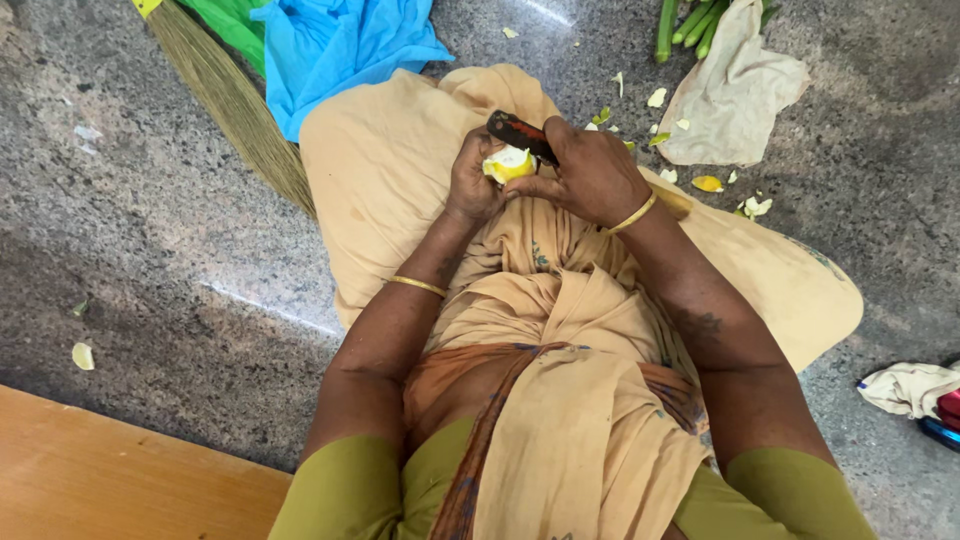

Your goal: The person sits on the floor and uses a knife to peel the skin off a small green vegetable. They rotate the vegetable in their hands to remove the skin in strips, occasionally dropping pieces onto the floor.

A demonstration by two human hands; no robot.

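Observation:
I sit on a grey stone floor with tan cloth over my lap. My left hand (pixel 470 180) cups a small yellow fruit (pixel 508 163), partly peeled so that pale flesh shows. My right hand (pixel 590 175) is closed around a peeler with a dark handle (pixel 518 132), its working end against the top of the fruit. Both hands meet above my knees. Gold bangles ring both wrists.
Peel scraps (pixel 706 183) lie scattered on the floor to the right. A cream cloth (pixel 735 95) and green stalks (pixel 690 25) lie at the upper right. A broom (pixel 235 105) and blue cloth (pixel 335 45) lie at the upper left. A wooden board (pixel 110 470) fills the lower left corner.

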